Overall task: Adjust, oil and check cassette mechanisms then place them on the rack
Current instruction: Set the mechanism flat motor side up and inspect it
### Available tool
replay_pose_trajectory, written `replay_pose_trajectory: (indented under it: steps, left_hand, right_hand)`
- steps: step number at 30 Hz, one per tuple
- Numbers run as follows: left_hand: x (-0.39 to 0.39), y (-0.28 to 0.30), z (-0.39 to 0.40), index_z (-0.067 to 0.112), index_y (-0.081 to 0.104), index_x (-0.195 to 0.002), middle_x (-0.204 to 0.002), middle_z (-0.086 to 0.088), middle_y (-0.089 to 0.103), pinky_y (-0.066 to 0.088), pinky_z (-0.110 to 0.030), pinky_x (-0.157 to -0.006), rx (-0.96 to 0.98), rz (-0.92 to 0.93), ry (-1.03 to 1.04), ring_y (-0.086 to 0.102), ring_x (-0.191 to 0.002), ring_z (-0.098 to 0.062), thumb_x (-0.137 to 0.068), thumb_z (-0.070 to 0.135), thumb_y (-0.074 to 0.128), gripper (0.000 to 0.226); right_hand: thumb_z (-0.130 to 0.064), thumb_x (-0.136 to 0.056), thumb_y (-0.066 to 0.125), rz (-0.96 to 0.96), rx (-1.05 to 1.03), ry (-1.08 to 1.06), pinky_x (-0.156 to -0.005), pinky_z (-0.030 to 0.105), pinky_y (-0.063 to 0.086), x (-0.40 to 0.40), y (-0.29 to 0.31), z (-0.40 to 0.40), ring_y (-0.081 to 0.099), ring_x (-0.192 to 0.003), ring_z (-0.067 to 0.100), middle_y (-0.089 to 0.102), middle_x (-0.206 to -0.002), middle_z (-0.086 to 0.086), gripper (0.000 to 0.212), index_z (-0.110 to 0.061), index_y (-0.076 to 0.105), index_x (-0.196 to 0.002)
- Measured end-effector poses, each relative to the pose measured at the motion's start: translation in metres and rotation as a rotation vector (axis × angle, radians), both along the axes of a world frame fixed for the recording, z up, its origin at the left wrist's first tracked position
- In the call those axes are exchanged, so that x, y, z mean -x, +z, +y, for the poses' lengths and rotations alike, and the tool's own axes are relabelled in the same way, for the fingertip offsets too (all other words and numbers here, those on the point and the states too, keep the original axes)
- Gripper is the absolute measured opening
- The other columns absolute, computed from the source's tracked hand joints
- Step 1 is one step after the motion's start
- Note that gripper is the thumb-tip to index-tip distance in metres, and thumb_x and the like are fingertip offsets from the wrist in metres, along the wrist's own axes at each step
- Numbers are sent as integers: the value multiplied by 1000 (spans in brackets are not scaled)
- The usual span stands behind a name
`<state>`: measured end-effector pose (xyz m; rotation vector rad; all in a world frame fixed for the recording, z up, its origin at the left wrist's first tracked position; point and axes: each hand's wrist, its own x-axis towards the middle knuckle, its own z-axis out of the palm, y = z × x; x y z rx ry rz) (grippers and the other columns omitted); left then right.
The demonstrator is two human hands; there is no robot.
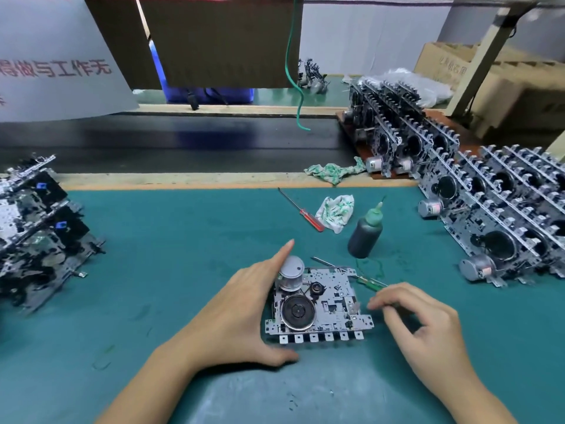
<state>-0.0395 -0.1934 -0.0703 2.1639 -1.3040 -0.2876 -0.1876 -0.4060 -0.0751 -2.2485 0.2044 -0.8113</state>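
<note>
- The left hand (241,313) rests open on the table (153,255), palm and straight fingers bracing the left edge of the cassette mechanism (318,304).
- The right hand (425,325) pinches a green-handled screwdriver (368,283), whose shaft reaches across the top of the mechanism.
- The mechanism lies flat, motor (292,272) and flywheel (297,311) up. It looks stiff, light sheet metal with delicate parts, best gripped by the frame edges.
- The oil bottle (365,232) stands just beyond; filled racks (504,203) sit right.
</note>
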Motion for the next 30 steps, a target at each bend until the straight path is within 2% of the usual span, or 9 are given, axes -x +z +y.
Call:
replay_pose_trajectory:
  steps: [4,9,14,16,18,21,25,28,30]
  left_hand:
    - [6,-3,-8,50,-7,-145,-127,44,24,16,-4,-101,21,-94,22,24,-115,21,-57,53,70,117]
    - [1,-5,-6,59,-5,-141,-134,49,14,15,-1,-101,50,19,18,21,-126,19,-54,68,74,118]
    - [0,-4,-5,66,-5,-136,-132,51,15,18,-1,-101,66,102,2,23,-126,19,-51,70,77,118]
    - [0,-3,-5,67,-4,-136,-133,50,16,18,-2,-102,68,116,-14,23,-128,17,-52,68,79,118]
    - [-1,-3,-6,67,-3,-136,-133,50,16,19,-2,-103,68,128,-29,23,-130,16,-52,65,81,119]
    - [-1,-3,-6,65,-5,-137,-134,49,15,18,-2,-104,61,133,-49,22,-130,16,-51,62,83,123]
    - [-2,-5,-6,64,-7,-137,-133,49,15,20,-4,-104,76,144,-48,23,-130,14,-53,61,84,124]
    - [-1,-9,-6,66,-9,-136,-134,50,14,20,-3,-104,82,154,-30,23,-131,15,-52,61,84,125]
    - [-2,-11,-5,64,-10,-137,-141,44,14,20,-6,-106,117,219,-1,21,-134,15,-50,61,84,128]
  right_hand:
    - [0,-75,54,2,-6,-19,-62,24,45,0,0,0,61,-71,10,64,-75,-12,25,-20,66,-68]
    - [6,-80,61,24,-39,-75,-63,26,46,2,-2,-3,60,-71,10,64,-81,-12,37,-30,64,-74]
    - [-29,-79,65,72,-46,0,-77,18,45,0,10,3,57,-91,7,58,-100,-22,19,-36,59,-96]
    - [-51,-75,65,210,14,108,-94,13,36,-2,19,0,48,-115,1,50,-121,-27,45,-39,52,-116]
    - [-70,-66,62,442,163,254,-107,6,13,-8,27,-3,19,-137,-6,20,-144,-36,85,-47,25,-139]
    - [-81,-57,60,698,516,353,-106,7,-15,-26,37,-3,-19,-136,-10,-21,-148,-31,119,-47,-19,-139]
    - [-72,-55,71,804,702,360,-114,21,6,-51,44,0,9,-142,9,11,-156,-9,129,-22,1,-151]
    - [-70,-52,72,791,812,329,-97,31,41,-60,49,4,46,-122,16,45,-134,-7,114,-19,27,-143]
    - [-70,-51,69,742,879,314,-85,33,47,-63,54,5,57,-106,19,55,-121,-9,97,-22,40,-130]
